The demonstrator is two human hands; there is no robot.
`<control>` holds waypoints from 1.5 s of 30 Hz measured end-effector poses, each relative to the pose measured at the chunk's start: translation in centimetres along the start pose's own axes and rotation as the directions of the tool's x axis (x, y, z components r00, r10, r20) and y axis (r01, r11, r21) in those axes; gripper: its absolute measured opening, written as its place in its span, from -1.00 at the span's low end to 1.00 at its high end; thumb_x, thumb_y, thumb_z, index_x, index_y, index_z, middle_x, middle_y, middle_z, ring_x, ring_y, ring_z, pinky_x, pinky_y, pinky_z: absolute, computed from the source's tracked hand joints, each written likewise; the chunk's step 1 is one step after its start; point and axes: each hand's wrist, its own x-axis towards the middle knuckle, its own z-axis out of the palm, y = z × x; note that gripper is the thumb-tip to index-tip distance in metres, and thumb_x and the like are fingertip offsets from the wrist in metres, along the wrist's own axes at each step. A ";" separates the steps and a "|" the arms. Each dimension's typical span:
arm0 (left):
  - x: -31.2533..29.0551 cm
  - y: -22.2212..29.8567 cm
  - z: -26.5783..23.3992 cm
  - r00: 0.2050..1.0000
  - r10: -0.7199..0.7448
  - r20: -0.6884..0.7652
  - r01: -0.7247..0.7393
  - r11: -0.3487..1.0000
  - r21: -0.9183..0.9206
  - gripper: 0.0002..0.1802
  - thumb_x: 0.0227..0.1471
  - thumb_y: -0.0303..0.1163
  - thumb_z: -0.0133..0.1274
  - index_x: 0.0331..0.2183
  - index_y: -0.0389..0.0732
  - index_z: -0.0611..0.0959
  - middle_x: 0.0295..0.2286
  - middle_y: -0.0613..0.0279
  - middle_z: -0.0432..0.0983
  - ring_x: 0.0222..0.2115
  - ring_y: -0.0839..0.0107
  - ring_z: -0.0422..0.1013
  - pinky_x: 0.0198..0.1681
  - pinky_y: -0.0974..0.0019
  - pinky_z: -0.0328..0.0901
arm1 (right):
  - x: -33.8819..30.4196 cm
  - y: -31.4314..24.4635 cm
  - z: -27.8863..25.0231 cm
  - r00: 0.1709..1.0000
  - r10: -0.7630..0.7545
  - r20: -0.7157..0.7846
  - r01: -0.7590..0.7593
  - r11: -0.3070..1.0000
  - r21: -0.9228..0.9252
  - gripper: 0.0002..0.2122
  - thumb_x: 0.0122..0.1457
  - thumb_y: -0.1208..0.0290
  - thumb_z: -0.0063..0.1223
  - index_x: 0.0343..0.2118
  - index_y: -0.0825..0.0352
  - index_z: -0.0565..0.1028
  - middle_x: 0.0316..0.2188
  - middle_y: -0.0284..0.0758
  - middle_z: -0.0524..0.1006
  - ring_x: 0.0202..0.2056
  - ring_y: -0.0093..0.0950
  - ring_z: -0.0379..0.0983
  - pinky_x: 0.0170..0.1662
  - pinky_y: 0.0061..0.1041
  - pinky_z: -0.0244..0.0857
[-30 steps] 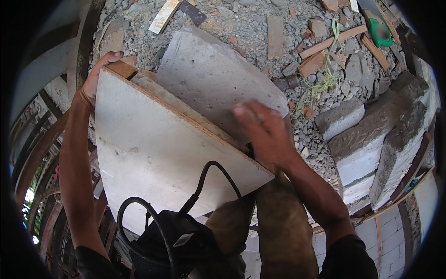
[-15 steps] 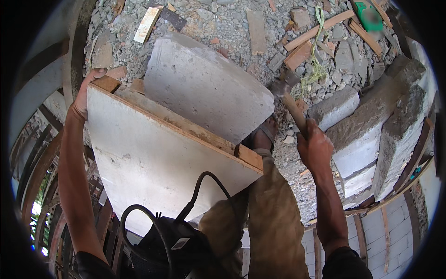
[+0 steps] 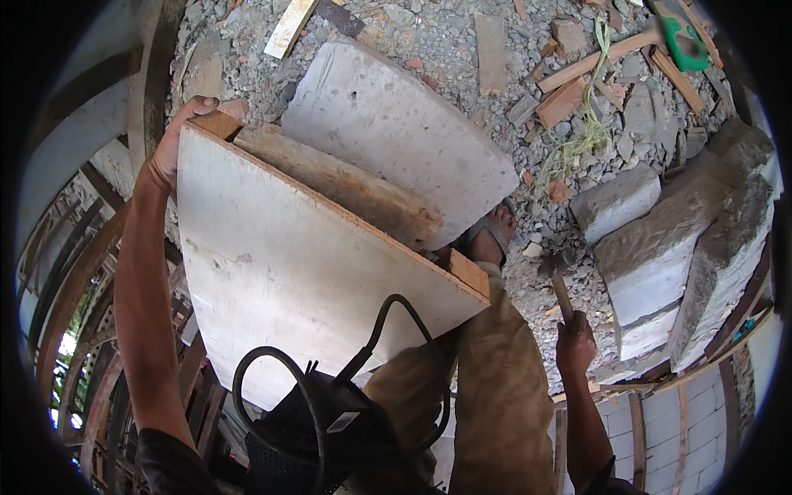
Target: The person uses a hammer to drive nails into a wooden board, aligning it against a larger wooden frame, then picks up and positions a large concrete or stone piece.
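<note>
A pale plywood panel (image 3: 305,264) leans across my lap and legs, with wooden battens along its far edge. Around its upper left corner, beside a batten end (image 3: 216,124), the fingers of my left hand (image 3: 175,140) are wrapped. My right hand (image 3: 576,342) grips the wooden handle of a hammer (image 3: 562,285), held over the gravel to the right of my leg. Just beyond the panel lies a large grey concrete block (image 3: 396,132). Between block and panel shows a rough, stained timber-like strip (image 3: 338,181).
Rubble and gravel (image 3: 450,41) cover the ground, with scattered wood scraps (image 3: 598,62) and a green handle-like object (image 3: 684,43). Long concrete blocks (image 3: 660,239) lie at right. My sandaled foot (image 3: 495,231) is by the block. A black cable (image 3: 388,309) loops before me.
The hammer has come down and back toward me, away from the block's right end. My left hand keeps hold of the panel, and a wider gap shows between panel and block.
</note>
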 end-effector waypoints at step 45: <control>1.1 -0.7 -1.4 0.997 0.081 -0.012 -0.081 0.996 -0.048 -0.33 0.02 0.17 0.16 -0.09 -0.25 0.65 -0.25 0.12 0.63 -0.28 0.31 0.57 -0.12 0.28 0.44 | 15.8 -38.3 -8.8 0.224 -0.778 0.587 -0.114 0.578 0.808 -0.05 0.26 -0.46 -0.37 0.43 0.34 0.06 0.46 0.01 -0.07 0.48 -0.06 -0.23 0.45 -0.03 -0.24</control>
